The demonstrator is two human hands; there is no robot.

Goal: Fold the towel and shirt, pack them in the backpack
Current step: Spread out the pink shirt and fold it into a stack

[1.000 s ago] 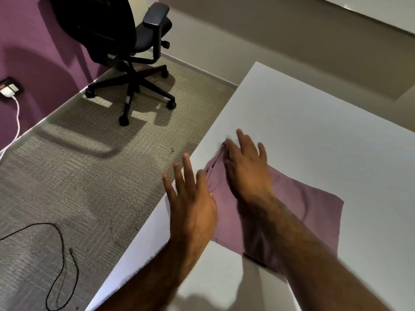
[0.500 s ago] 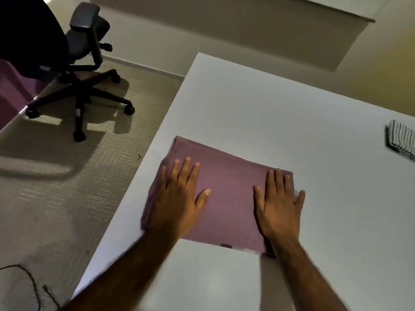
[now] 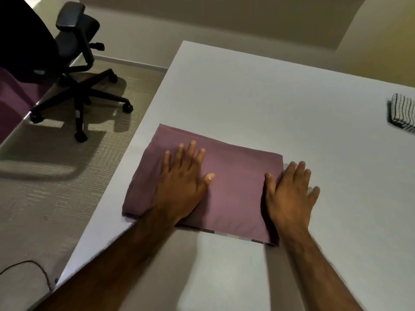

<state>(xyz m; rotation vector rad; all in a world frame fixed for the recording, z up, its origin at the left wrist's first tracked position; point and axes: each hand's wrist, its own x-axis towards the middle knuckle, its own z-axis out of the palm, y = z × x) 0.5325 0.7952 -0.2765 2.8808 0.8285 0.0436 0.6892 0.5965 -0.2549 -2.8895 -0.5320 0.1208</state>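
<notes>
purple cloth [image 3: 235,176]: folded into a rectangle, flat by the left edge of the table [image 3: 247,97], about 7 o'clock from its middle
left hand [image 3: 179,182]: fingers straight and spread, palm down on the cloth's left half, gripping nothing
right hand [image 3: 289,194]: flat too, over the cloth's 3 o'clock edge, thumb on fabric
striped cloth [image 3: 403,113]: folded, way off at 3 o'clock
office chair [image 3: 74,63]: on the carpet, 10 o'clock

Striped towel [image 3: 404,112], perhaps folded, cut off rightward.

left grip [image 3: 182,187] and right grip [image 3: 289,195], both flat, palms down
</notes>
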